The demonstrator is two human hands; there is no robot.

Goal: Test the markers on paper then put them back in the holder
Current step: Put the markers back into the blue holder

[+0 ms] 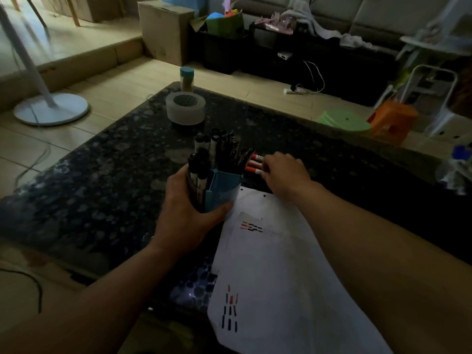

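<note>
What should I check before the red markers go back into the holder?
1. Holder steadied: ok, left hand wraps it.
2. Right hand on red markers: ok, fingertips touch them.
3. Grip closed on a marker: cannot tell.
4. Caps on: ok, red caps show.
5. Free slot in holder: cannot tell, black markers crowd it.
6. Test strokes on paper: ok, red and black marks.

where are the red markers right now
The red markers lie on the dark table, just right of the blue holder, under the right hand's fingertips.
</note>
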